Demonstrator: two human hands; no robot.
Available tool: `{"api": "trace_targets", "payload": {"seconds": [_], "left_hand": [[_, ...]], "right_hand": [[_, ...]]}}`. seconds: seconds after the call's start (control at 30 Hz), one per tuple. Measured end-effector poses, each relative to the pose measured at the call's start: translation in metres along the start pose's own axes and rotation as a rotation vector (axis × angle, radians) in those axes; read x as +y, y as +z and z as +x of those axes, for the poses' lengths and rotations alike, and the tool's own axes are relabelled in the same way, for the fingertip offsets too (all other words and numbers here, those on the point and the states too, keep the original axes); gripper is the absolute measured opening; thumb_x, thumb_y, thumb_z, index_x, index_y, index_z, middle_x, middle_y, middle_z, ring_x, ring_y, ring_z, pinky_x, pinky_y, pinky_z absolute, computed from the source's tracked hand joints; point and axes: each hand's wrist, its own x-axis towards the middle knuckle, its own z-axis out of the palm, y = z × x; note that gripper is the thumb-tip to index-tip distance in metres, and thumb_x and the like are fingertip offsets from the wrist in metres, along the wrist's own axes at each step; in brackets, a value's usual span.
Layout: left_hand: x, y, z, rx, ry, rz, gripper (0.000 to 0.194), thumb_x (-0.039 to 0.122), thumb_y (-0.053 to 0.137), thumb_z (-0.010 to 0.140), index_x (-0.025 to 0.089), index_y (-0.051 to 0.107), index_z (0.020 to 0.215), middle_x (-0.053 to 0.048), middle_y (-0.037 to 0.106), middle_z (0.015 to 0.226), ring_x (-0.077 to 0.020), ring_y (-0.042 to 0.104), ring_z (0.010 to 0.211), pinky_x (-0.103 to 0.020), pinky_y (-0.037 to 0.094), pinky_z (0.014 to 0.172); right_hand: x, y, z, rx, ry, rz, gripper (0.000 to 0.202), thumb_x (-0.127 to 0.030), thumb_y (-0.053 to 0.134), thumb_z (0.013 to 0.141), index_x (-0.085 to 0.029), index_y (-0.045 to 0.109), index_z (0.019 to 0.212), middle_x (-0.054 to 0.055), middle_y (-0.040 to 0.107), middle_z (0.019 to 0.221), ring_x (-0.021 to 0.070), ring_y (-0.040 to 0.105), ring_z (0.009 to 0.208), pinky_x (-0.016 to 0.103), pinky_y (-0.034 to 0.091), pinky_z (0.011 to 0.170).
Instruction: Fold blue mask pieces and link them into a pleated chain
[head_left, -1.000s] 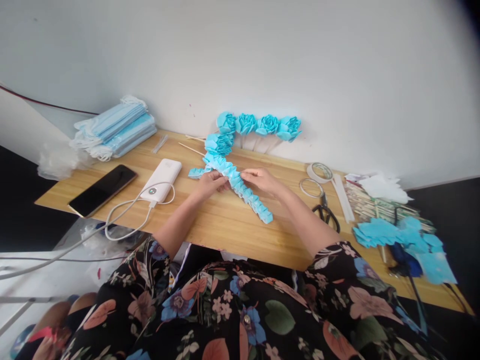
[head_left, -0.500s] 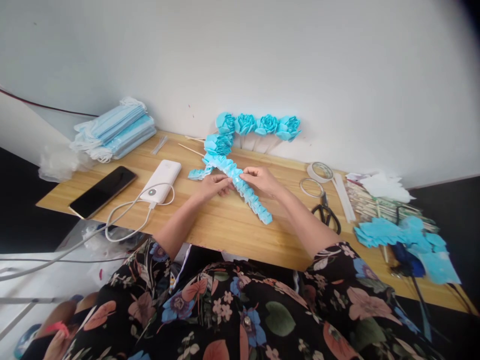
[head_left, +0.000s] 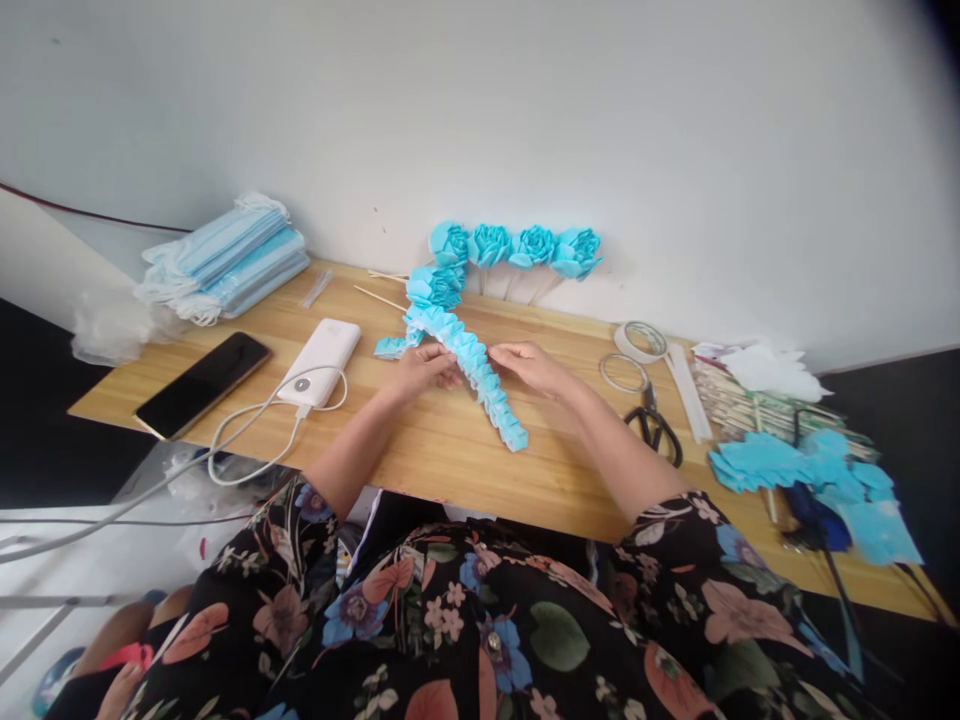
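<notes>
A long ruffled light-blue strip (head_left: 482, 375), folded in a row of small pleats, runs slantwise over the wooden table. My left hand (head_left: 424, 368) is closed on its left edge near the middle, some fingers hidden beneath. Just right of the strip is my right hand (head_left: 531, 366), fingers stretched toward it with a small gap and nothing held. The strip's far end meets blue rosette flowers on thin sticks, among them a flower (head_left: 435, 288) lying nearest the strip. A shorter pleated blue piece (head_left: 397, 346) sticks out behind my left hand.
Left are a phone (head_left: 202, 385), a white power bank (head_left: 321, 360) with cable, and stacked face masks (head_left: 229, 258). Tape rolls (head_left: 640, 341), black-handled scissors (head_left: 652, 430), a bundle of sticks (head_left: 750, 405) and blue cut pieces (head_left: 761, 462) lie right. Another person's hand (head_left: 120, 690) shows at lower left.
My right hand has come off the strip and moved slightly right. The strip's near end has swung a little left, while my left hand stays on it.
</notes>
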Motion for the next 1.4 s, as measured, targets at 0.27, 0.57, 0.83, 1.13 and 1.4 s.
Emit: {"api": "trace_targets", "payload": {"seconds": [0.27,0.57,0.83,1.13,1.4], "left_hand": [[-0.002,0.000,-0.001,-0.031,0.027,0.073,0.041,0.048,0.082,0.069,0.012,0.067,0.080,-0.007,0.074,0.074,-0.0151,0.069,0.065,-0.024,0.053,0.059],[-0.004,0.011,-0.007,-0.255,-0.057,0.115,0.044,0.053,0.075,0.078,0.011,0.073,0.089,-0.014,0.076,0.095,-0.0163,0.070,0.072,-0.026,0.057,0.063],[-0.007,0.043,-0.025,-0.221,-0.179,-0.052,0.038,0.046,0.077,0.079,0.011,0.065,0.086,-0.008,0.071,0.082,-0.0123,0.066,0.063,-0.024,0.053,0.057],[-0.014,0.052,-0.024,-0.027,-0.052,0.071,0.023,0.032,0.075,0.080,0.013,0.062,0.080,-0.001,0.065,0.063,-0.0100,0.060,0.052,-0.023,0.049,0.051],[-0.020,0.048,-0.021,0.044,-0.046,-0.034,0.023,0.029,0.076,0.077,0.013,0.060,0.073,-0.002,0.066,0.062,-0.0105,0.060,0.051,-0.022,0.046,0.048]], "right_hand": [[-0.010,0.001,-0.017,0.013,0.037,-0.019,0.036,-0.053,0.071,0.075,-0.017,0.068,0.077,-0.001,0.065,0.071,0.0123,0.054,0.066,0.028,0.042,0.068],[-0.021,-0.002,-0.037,0.031,0.090,-0.042,0.035,-0.053,0.067,0.075,-0.018,0.062,0.073,-0.005,0.052,0.058,0.0091,0.041,0.053,0.025,0.032,0.053],[-0.017,0.002,-0.043,0.113,0.035,-0.137,0.031,-0.049,0.062,0.080,-0.018,0.063,0.077,-0.003,0.057,0.063,0.0106,0.047,0.056,0.025,0.037,0.055],[-0.007,0.008,-0.044,0.196,-0.049,-0.116,0.029,-0.045,0.065,0.080,-0.018,0.063,0.071,-0.003,0.059,0.062,0.0102,0.048,0.056,0.025,0.038,0.055],[0.002,0.000,-0.054,0.123,0.091,0.204,0.060,-0.075,0.059,0.079,-0.019,0.075,0.094,0.009,0.075,0.089,0.0202,0.068,0.081,0.030,0.055,0.064]]}}
